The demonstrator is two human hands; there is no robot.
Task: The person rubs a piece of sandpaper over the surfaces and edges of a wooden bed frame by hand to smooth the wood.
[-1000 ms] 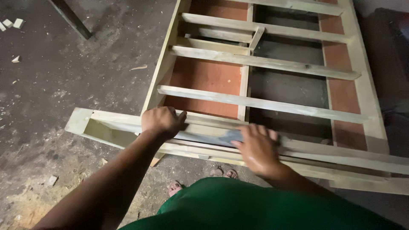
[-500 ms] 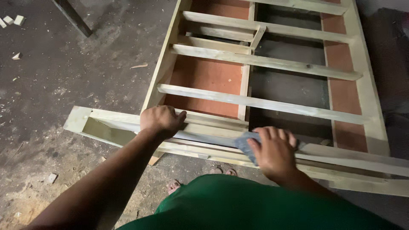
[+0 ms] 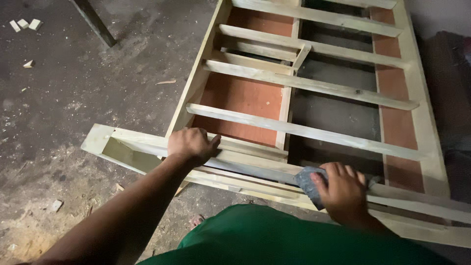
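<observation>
Head view: right hand [image 3: 343,192] fingers curled around grey sanding block [image 3: 308,182], left hand [image 3: 190,144] gripping wooden rail [image 3: 245,164].

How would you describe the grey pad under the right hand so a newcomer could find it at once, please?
Start at the big slatted wooden frame lying on the floor, then drop to the long pale rail across its near end. Under the right hand on that rail sits the sanding pad, the only dark grey, rough piece among pale timber.

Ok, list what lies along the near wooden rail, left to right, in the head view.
Open end of the rail → left hand gripping it → bare stretch of rail → grey sanding block → right hand pressing it.
</observation>
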